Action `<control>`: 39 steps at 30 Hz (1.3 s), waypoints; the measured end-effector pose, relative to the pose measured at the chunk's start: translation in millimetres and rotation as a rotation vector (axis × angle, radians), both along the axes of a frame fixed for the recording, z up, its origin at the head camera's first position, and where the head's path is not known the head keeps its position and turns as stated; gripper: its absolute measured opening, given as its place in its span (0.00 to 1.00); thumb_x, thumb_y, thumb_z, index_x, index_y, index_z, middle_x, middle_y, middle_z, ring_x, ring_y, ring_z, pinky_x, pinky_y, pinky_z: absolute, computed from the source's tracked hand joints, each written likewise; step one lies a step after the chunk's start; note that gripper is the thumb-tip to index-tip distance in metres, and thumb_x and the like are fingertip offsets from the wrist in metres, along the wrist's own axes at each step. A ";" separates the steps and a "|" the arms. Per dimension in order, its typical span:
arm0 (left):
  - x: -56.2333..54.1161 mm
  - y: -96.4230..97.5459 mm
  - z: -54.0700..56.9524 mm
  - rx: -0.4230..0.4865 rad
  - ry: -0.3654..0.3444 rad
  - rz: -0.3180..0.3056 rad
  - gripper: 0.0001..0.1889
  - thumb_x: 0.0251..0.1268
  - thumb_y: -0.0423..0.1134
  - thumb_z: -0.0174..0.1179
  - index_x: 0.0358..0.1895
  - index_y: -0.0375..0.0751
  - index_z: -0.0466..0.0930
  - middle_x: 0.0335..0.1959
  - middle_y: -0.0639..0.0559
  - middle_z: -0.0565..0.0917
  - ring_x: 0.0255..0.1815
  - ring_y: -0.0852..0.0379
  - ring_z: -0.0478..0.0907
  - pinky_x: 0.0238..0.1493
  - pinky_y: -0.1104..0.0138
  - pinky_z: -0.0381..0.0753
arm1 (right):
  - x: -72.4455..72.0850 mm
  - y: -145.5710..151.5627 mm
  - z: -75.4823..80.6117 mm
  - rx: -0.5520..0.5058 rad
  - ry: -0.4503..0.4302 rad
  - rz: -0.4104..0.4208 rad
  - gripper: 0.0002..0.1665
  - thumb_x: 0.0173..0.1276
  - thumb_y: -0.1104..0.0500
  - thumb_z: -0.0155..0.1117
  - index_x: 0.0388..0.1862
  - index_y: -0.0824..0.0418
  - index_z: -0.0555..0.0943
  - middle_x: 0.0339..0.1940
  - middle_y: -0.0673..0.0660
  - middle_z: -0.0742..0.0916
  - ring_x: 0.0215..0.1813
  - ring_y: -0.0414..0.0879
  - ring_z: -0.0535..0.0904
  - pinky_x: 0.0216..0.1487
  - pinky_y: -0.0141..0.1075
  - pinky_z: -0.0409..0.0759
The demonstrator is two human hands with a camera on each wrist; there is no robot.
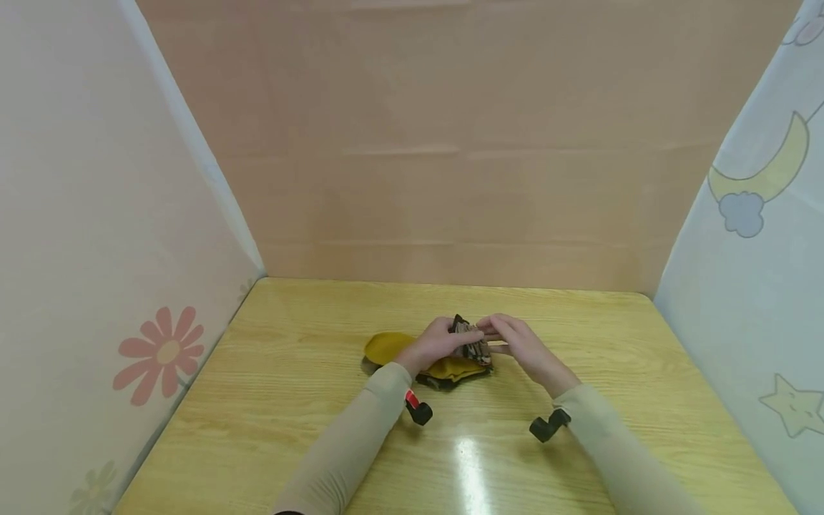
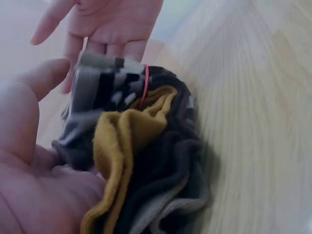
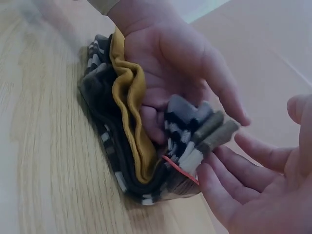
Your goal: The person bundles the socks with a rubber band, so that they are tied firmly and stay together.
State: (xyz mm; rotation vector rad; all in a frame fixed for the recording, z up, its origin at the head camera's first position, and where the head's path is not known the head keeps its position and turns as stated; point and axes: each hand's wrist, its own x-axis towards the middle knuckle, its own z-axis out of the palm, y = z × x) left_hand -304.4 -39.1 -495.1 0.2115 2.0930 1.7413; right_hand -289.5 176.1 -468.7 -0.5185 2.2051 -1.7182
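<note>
A bundle of socks [image 1: 450, 368], mustard yellow, dark and black-white patterned, is bent on the table. A thin red rubber band [image 2: 146, 85] goes round its patterned end. My left hand [image 1: 433, 345] holds the bundle near that end, its fingers partly hidden among the folds in the right wrist view. Along the other side of the banded end is my right hand [image 1: 523, 352], fingers extended. In the right wrist view those fingertips [image 3: 209, 170] touch the socks beside the rubber band. The patterned cuffs [image 3: 197, 124] stick up between the two hands.
The socks lie on a light wood table [image 1: 290, 400]. A plain tan panel [image 1: 450, 179] stands behind it, with patterned white panels at left [image 1: 84, 214] and right [image 1: 740, 300]. Each wrist wears a small black camera mount [image 1: 548, 425].
</note>
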 end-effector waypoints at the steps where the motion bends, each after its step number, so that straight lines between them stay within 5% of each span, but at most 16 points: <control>1: 0.7 0.5 -0.4 -0.021 0.001 0.015 0.24 0.62 0.62 0.73 0.44 0.45 0.86 0.36 0.52 0.86 0.30 0.58 0.76 0.31 0.66 0.77 | 0.4 -2.2 1.1 0.009 0.002 0.015 0.34 0.90 0.46 0.39 0.67 0.76 0.74 0.66 0.72 0.79 0.65 0.61 0.78 0.67 0.54 0.79; 6: 2.6 4.4 -2.9 -0.074 0.002 0.070 0.21 0.57 0.62 0.77 0.31 0.48 0.85 0.22 0.58 0.75 0.22 0.60 0.67 0.26 0.66 0.69 | 4.0 -11.4 4.9 0.072 0.027 0.058 0.34 0.90 0.46 0.38 0.68 0.74 0.75 0.68 0.71 0.78 0.70 0.64 0.75 0.69 0.56 0.76; 11: -0.1 3.3 -9.8 -0.015 0.029 0.064 0.13 0.61 0.43 0.77 0.43 0.42 0.88 0.36 0.52 0.87 0.35 0.56 0.81 0.38 0.64 0.82 | 3.6 -11.2 2.0 0.080 0.087 0.019 0.32 0.90 0.47 0.39 0.63 0.72 0.78 0.63 0.70 0.83 0.66 0.64 0.78 0.67 0.55 0.79; 17: -5.0 -3.6 -21.6 0.147 -0.011 0.022 0.13 0.68 0.34 0.71 0.52 0.33 0.84 0.42 0.44 0.87 0.38 0.52 0.84 0.39 0.63 0.85 | -5.0 4.4 -12.5 0.213 0.366 -0.121 0.16 0.85 0.57 0.56 0.56 0.65 0.85 0.52 0.60 0.89 0.55 0.58 0.86 0.53 0.46 0.87; 22: -6.1 -9.9 -26.9 0.296 -0.041 -0.037 0.11 0.73 0.31 0.65 0.52 0.28 0.84 0.42 0.45 0.86 0.39 0.54 0.84 0.42 0.64 0.85 | -9.8 14.0 -23.2 0.333 0.577 -0.048 0.12 0.75 0.67 0.68 0.53 0.59 0.87 0.54 0.55 0.89 0.53 0.55 0.86 0.48 0.44 0.87; 26: -6.4 -13.1 -27.8 0.354 -0.058 -0.059 0.12 0.74 0.31 0.64 0.54 0.28 0.83 0.44 0.45 0.86 0.42 0.54 0.85 0.45 0.64 0.86 | -10.5 14.0 -28.6 0.319 0.626 0.029 0.13 0.71 0.68 0.71 0.51 0.56 0.89 0.54 0.55 0.87 0.54 0.54 0.84 0.47 0.42 0.87; 39: -3.4 -14.3 -24.6 0.357 -0.081 -0.062 0.11 0.75 0.30 0.63 0.55 0.29 0.82 0.46 0.46 0.85 0.43 0.54 0.84 0.44 0.65 0.85 | -18.9 12.5 -46.8 0.224 0.739 0.060 0.13 0.66 0.71 0.75 0.41 0.53 0.89 0.50 0.53 0.85 0.49 0.44 0.82 0.42 0.35 0.86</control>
